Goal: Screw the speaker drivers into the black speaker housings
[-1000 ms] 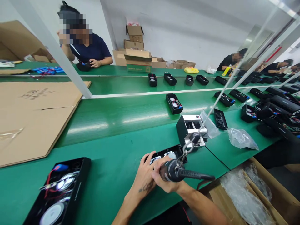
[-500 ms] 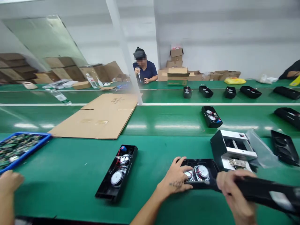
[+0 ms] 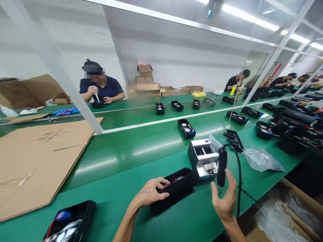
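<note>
At the lower right of the frame, the right hand (image 3: pixel 224 203) is spread wide near a hanging black screwdriver (image 3: pixel 222 169); at lower centre, the left hand (image 3: pixel 149 193) grips a black case (image 3: pixel 176 194) on the green counter (image 3: pixel 113 191); right of centre stands a screw-feeding machine (image 3: pixel 206 156); a co-worker (image 3: pixel 102 89) is at upper left.

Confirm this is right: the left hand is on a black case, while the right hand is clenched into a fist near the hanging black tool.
Not quite: the head view shows the right hand open, thumb and fingers spread, near the hanging black tool. The left hand is on a black case.
</note>
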`<state>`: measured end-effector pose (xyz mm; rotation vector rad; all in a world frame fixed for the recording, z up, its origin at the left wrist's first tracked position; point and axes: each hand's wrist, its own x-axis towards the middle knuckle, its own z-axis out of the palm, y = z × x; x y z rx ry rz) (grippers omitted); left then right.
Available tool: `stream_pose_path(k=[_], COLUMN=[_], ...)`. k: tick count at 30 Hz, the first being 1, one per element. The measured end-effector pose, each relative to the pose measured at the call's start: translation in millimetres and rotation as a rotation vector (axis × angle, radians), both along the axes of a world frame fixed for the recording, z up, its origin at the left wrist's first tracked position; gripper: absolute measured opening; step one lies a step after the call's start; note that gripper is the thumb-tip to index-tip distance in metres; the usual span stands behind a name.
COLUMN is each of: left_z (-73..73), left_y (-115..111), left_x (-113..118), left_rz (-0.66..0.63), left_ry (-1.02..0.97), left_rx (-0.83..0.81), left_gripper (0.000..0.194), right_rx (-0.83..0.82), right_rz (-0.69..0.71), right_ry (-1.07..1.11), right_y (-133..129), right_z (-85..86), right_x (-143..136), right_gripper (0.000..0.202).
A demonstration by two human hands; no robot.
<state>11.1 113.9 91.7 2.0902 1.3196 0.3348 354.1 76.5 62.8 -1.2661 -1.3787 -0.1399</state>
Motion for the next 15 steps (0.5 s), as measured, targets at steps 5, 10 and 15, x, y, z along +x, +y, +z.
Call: stream_pose_path(k=[5, 10, 15], left_z=[-17.2, -51.9, -75.3], left_y=[-19.8, -47.2, -73.5], left_x=[9.0, 13.6, 15.6], left_rz=[-0.006, -0.041, -0.082], left_ry=[0.077, 0.194, 0.258], left_rx=[0.126, 0.727, 0.972], left_gripper=[0.024, 0.017, 0.009], right_rx=[-0.172, -0.231, -0.164], right_rz=[0.496, 0.707, 0.673], right_ry=[-0.301, -0.389, -0.438], right_y=[0.2, 9.9, -9.1], right_z=[12.2, 0.8, -21.4], right_x=[-44.9, -47.9, -47.3], right_gripper=[0.049, 0.01, 0.003])
